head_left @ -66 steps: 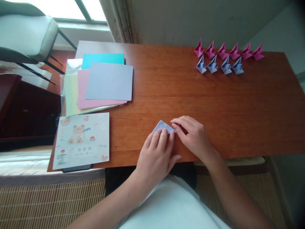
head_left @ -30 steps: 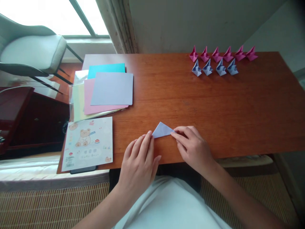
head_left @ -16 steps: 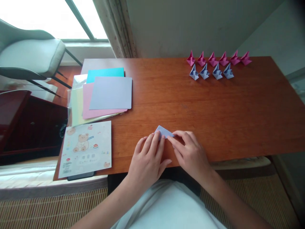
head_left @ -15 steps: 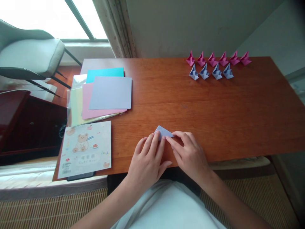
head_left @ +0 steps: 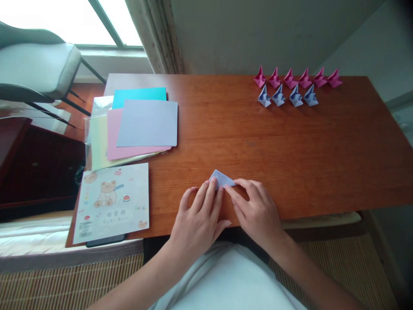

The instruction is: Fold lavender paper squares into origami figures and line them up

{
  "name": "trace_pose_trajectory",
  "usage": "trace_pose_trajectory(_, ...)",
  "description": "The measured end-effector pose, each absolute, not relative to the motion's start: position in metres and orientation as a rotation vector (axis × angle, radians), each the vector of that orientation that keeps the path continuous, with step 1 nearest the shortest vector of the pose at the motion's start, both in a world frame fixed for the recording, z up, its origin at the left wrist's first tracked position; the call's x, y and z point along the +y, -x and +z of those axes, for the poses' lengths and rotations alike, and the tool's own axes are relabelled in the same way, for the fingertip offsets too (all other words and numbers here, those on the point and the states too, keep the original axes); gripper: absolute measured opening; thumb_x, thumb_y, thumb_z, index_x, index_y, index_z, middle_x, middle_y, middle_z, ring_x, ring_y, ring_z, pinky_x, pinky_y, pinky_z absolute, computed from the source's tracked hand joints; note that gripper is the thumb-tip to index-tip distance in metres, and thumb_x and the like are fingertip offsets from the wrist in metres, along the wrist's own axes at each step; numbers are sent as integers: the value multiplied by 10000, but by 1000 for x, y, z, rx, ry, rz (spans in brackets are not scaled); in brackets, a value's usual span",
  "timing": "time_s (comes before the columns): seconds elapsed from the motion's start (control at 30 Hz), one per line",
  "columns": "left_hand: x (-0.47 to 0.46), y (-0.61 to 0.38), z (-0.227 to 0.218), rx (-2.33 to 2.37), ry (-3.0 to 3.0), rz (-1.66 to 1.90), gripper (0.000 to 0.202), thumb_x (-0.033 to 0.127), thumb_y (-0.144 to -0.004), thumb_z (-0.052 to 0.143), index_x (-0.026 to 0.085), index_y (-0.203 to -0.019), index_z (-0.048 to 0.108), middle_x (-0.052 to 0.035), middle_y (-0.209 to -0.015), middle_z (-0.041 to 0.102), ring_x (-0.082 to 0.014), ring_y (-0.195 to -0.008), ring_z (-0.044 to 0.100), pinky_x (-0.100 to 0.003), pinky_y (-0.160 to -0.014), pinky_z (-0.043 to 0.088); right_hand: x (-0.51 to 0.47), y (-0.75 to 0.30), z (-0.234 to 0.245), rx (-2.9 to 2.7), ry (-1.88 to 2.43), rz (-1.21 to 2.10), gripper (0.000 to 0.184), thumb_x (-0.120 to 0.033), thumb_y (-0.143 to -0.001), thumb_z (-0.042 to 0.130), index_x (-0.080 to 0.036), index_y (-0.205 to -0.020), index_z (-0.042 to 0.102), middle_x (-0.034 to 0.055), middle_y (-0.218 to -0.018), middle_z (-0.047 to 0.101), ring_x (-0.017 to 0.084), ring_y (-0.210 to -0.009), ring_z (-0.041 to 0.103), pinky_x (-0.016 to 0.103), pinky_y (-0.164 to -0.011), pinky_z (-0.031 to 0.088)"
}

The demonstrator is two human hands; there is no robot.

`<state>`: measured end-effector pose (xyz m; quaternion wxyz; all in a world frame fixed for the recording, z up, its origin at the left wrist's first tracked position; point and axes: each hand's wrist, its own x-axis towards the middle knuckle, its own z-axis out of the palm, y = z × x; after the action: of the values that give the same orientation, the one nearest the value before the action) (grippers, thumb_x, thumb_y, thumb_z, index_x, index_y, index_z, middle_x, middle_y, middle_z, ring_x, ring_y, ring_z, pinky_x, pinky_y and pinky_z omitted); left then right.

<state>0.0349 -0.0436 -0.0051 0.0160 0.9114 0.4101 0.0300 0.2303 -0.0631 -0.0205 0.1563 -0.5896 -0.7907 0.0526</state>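
A small pale-blue paper (head_left: pixel 223 179), folded to a roughly triangular shape, lies on the table near its front edge. My left hand (head_left: pixel 199 212) rests on it with outstretched fingers, fingertips pressing down its left part and lower edge. At the right corner of the paper, the thumb and forefinger of my right hand (head_left: pixel 255 207) pinch it. The fingertips hide part of its lower edge. Toward the back right stand several folded pink paper figures (head_left: pixel 290 79) in a row, with several folded pale-blue paper figures (head_left: pixel 296 97) in front of them.
Sheets of coloured paper (head_left: pixel 147 125) lie stacked at the left of the wooden table (head_left: pixel 206 129). Nearer me is a pad with a bear on its cover (head_left: pixel 129 215), over a dark flat object (head_left: pixel 106 241). A chair (head_left: pixel 38 64) stands beyond the left side.
The camera view has shifted slightly. Both hands stay at the folded paper in nearly the same pose, and the paper looks unchanged.
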Motion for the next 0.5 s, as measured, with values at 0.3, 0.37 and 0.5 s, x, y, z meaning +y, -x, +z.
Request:
trace_pose_trajectory(0.3, -39, -33, -6, 1228, -2784, 194, 545, 439, -1021, 453, 85, -1424, 542, -181, -1569, 442, -338, -1387, 471, -502, -1085, 349, -72, -251, -22, -2178, 1752, 24, 375, -176, -932, 619, -200, -1305, 648, 121, -1231, 653, 299, -1106, 575, 460, -938, 522)
trace_pose_trajectory(0.37, -36, -32, -8, 1214, -2743, 264, 480, 375, -1010, 482, 97, -1394, 561, -173, -1545, 482, -339, -1353, 500, -488, -1061, 376, -68, -251, -21, -2124, 1730, 89, 360, -179, -929, 620, -173, -1289, 641, 126, -1199, 655, 291, -1086, 577, 451, -933, 524)
trace_pose_trajectory(0.5, -29, -33, -9, 1237, -2605, 393, 360, 254, -973, 529, 124, -1303, 590, -157, -1469, 561, -325, -1294, 535, -458, -1034, 427, -53, -237, -19, -2026, 1746, 172, 294, -206, -918, 632, -159, -1208, 641, 127, -1141, 647, 288, -1047, 566, 460, -929, 516)
